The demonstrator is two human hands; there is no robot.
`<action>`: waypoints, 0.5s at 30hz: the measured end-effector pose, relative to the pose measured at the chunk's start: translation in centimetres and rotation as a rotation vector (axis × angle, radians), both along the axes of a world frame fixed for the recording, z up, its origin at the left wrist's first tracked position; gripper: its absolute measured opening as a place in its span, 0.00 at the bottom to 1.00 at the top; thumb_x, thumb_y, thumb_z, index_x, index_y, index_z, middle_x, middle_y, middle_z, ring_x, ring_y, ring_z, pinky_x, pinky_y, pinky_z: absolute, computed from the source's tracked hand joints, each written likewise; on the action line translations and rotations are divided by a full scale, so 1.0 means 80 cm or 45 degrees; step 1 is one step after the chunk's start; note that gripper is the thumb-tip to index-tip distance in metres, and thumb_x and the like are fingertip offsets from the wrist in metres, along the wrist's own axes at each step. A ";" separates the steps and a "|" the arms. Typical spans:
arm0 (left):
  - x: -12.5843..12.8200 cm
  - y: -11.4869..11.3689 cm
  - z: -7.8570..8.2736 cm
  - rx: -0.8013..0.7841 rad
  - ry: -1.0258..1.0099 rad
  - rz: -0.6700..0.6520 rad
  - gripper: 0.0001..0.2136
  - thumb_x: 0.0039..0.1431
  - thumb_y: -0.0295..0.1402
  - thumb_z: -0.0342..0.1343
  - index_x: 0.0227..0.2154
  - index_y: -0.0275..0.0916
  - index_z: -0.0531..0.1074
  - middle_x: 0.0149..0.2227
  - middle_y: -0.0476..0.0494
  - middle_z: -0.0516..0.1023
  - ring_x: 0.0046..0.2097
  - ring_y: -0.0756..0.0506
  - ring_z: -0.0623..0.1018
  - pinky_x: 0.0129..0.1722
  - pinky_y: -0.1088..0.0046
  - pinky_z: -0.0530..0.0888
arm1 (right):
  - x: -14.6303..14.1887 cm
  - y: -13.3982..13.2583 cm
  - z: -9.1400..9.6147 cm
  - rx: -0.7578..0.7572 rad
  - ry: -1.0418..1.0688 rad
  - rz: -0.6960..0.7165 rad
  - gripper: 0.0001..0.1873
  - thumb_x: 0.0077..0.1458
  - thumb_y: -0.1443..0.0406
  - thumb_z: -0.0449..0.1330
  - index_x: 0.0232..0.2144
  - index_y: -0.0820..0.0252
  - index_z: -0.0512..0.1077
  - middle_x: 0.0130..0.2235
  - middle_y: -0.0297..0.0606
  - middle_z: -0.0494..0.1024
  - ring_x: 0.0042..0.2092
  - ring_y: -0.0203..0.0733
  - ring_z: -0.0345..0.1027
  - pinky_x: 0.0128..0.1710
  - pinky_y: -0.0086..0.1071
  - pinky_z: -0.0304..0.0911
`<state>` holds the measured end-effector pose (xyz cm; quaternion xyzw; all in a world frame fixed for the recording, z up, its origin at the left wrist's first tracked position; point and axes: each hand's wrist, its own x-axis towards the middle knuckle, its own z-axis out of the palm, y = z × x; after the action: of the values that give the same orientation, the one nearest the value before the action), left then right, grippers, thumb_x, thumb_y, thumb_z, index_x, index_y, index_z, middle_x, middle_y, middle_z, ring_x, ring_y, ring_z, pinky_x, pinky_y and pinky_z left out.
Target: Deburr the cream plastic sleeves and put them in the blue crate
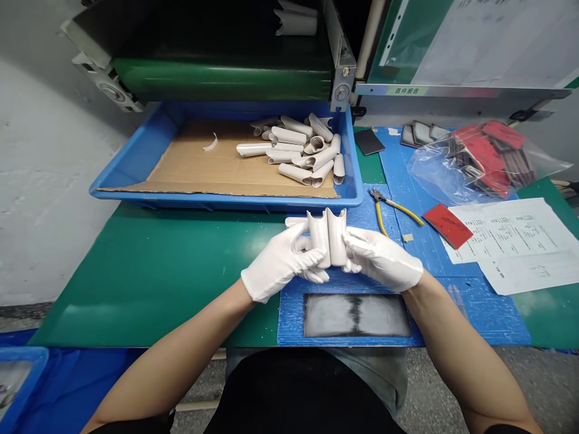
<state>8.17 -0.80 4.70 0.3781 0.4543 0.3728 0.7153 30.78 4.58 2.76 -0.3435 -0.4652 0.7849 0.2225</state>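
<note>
On my feed, L gloved hand (pixel 283 260) and R gloved hand (pixel 382 259) are together, clamped on 2 curled white sleeves (pixel 328 238) standing upright btwn them; pile of more sleeves (pixel 301 147) sits untouched in blue tray (pixel 226 202) ahead of hands, yellow-handled pliers (pixel 391 206) just ahead of R.

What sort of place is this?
Probably a factory workbench for small-part handling or assembly: a blue tray of curled white pieces, a green bench mat, and yellow-handled pliers.
</note>
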 end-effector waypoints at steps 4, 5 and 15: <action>-0.002 0.002 -0.001 0.013 -0.002 -0.015 0.44 0.57 0.49 0.75 0.70 0.38 0.62 0.43 0.38 0.85 0.33 0.41 0.88 0.33 0.68 0.88 | 0.004 -0.001 0.003 -0.017 0.038 0.001 0.21 0.62 0.46 0.69 0.40 0.57 0.75 0.32 0.34 0.76 0.32 0.37 0.67 0.33 0.32 0.61; -0.002 0.002 -0.001 0.015 -0.002 -0.019 0.44 0.57 0.49 0.75 0.70 0.38 0.62 0.42 0.39 0.85 0.33 0.41 0.88 0.33 0.68 0.88 | 0.004 -0.001 0.003 -0.018 0.039 0.008 0.21 0.62 0.47 0.70 0.40 0.57 0.75 0.33 0.34 0.77 0.32 0.38 0.67 0.33 0.32 0.61; 0.002 0.001 -0.004 0.102 0.141 0.017 0.39 0.55 0.46 0.76 0.64 0.34 0.68 0.36 0.46 0.81 0.27 0.49 0.80 0.26 0.73 0.81 | 0.000 -0.003 0.002 0.108 -0.074 0.080 0.25 0.58 0.48 0.73 0.45 0.59 0.73 0.30 0.30 0.76 0.28 0.34 0.64 0.27 0.28 0.57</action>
<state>8.36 -0.74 4.42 0.4235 0.4804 0.3740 0.6709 30.77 4.35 2.92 -0.3417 -0.5148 0.7609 0.1984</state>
